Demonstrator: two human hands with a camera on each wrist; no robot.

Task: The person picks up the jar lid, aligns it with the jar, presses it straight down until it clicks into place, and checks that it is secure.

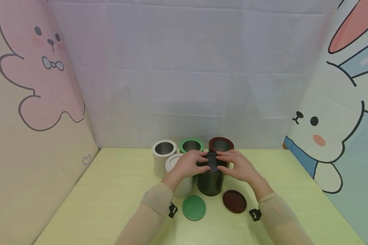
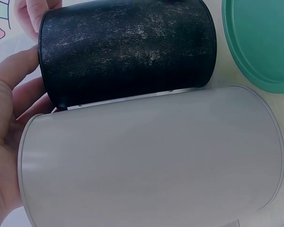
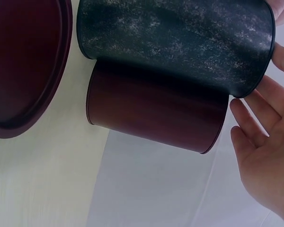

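Both hands meet at the top of a black can (image 1: 210, 186), which stands upright on the table and has a black lid (image 1: 213, 162) on it. My left hand (image 1: 187, 165) holds the lid's left edge between thumb and fingers. Opposite it, my right hand (image 1: 241, 166) holds the right edge in the same way. Close under the left hand stands a white can (image 1: 184, 189) with its white lid on. In the left wrist view this white can (image 2: 151, 161) lies beside the black one. A dark red can (image 3: 156, 109) shows behind the black can in the right wrist view.
Along the back stand an open white-rimmed can (image 1: 160, 164), an open green-rimmed can (image 1: 191, 140) and the open dark red can. A green lid (image 1: 194, 208) and a dark red lid (image 1: 234, 201) lie flat in front. Cloth walls (image 1: 184, 85) enclose the table.
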